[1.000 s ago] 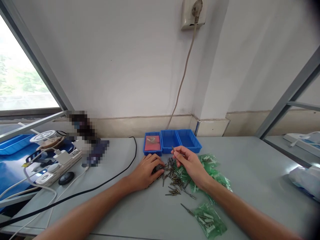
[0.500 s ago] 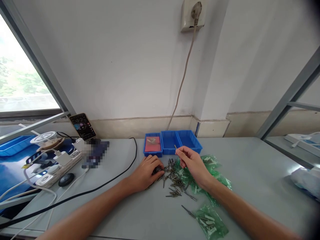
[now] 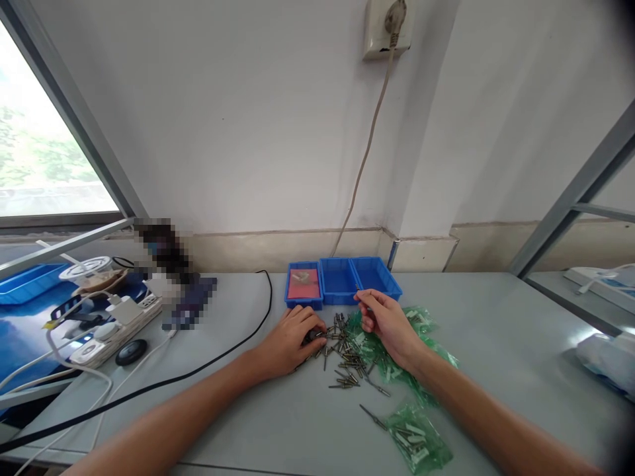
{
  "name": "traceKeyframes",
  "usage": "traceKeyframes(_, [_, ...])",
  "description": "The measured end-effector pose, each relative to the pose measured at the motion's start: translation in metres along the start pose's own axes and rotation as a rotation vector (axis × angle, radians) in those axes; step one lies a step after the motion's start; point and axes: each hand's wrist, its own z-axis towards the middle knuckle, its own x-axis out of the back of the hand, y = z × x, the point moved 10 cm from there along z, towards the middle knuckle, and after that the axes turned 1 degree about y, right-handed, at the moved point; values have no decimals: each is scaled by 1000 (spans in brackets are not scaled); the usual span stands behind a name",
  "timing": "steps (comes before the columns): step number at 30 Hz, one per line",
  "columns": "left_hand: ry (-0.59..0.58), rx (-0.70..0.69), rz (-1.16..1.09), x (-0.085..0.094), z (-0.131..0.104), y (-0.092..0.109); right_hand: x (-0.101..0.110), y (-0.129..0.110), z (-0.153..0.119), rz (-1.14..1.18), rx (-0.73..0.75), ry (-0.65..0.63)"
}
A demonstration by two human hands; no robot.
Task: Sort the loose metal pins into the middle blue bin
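Observation:
My right hand [image 3: 385, 320] is raised by the front of the blue trays, thumb and fingertips pinched on a small thin metal pin [image 3: 358, 288]. Curled over the left side of a loose pile of metal pins [image 3: 351, 360], my left hand [image 3: 297, 336] has its fingers bent round something dark, mostly hidden under them. The pins are short shanks with thicker parts. Green plastic bags [image 3: 370, 345] lie beneath and beside my right hand. Nearer to me, another green bag [image 3: 419, 439] holds several pins and whitish pieces, with one longer pin [image 3: 373, 417] beside it.
Behind the hands stand a blue double tray [image 3: 338, 301] and a smaller blue box [image 3: 303, 305] with a pink bottom and small pale pieces. A black cable [image 3: 198, 371] crosses the left side. Further left are a power strip [image 3: 106, 337] and a round black object [image 3: 131, 352].
My right hand has shifted slightly to the right, and the pin shows less between its fingertips. My left hand stays almost in place on the pile.

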Motion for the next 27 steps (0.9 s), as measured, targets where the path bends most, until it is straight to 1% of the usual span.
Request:
traceKeyframes(7, [2,2,17,1,0,2,1,5,3,-37,-14,1])
traceKeyframes(12, [-5,-1,26,1,0,2,-1,5,4,-150,6,-25])
traceKeyframes(13, [-4,-3,27,1,0,3,-3,4,4,-204,33,-36])
traceKeyframes(15, [-3,-5,33,1,0,3,-8,-4,2,-368,145,-63])
traceKeyframes(18, [20,8,45,2,0,1,-24,-15,-9,-731,396,-138])
traceKeyframes(20, [48,29,55,3,0,-3,-36,-12,-18,-970,529,-205])
traceKeyframes(21, [61,40,60,3,0,-5,-41,-10,-22,-1054,574,-231])
traceKeyframes(24, [81,61,76,4,1,-10,-48,-1,-28,-1225,628,-289])
traceKeyframes(27, [78,58,84,4,1,-11,-51,1,-30,-1284,640,-307])
